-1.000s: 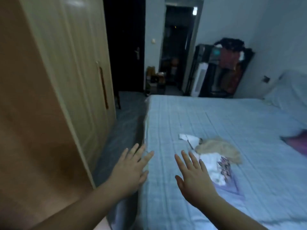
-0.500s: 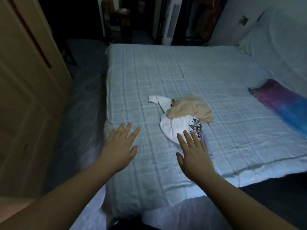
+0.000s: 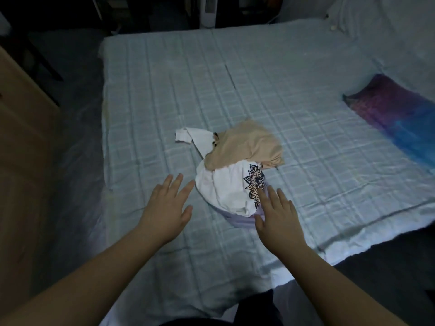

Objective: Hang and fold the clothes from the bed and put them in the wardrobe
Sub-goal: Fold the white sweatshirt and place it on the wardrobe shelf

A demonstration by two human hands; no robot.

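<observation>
A small heap of clothes lies on the pale blue checked bed. A beige garment rests on top of a white shirt with a dark mandala print, and a lilac piece peeks out beneath. My left hand hovers flat, fingers spread, just left of the white shirt. My right hand is spread too, its fingertips over the shirt's printed edge. Neither hand holds anything. The wooden wardrobe stands at the left edge.
A purple and blue cloth lies on the bed at the right. A pillow under the sheet sits at the far right corner. Dark floor runs between wardrobe and bed. Dark furniture and a white appliance stand beyond the bed's far end.
The view has tilted down from the room toward the bed and drawn closer to the clothes. Both hands have moved forward, the right one reaching the white shirt's edge.
</observation>
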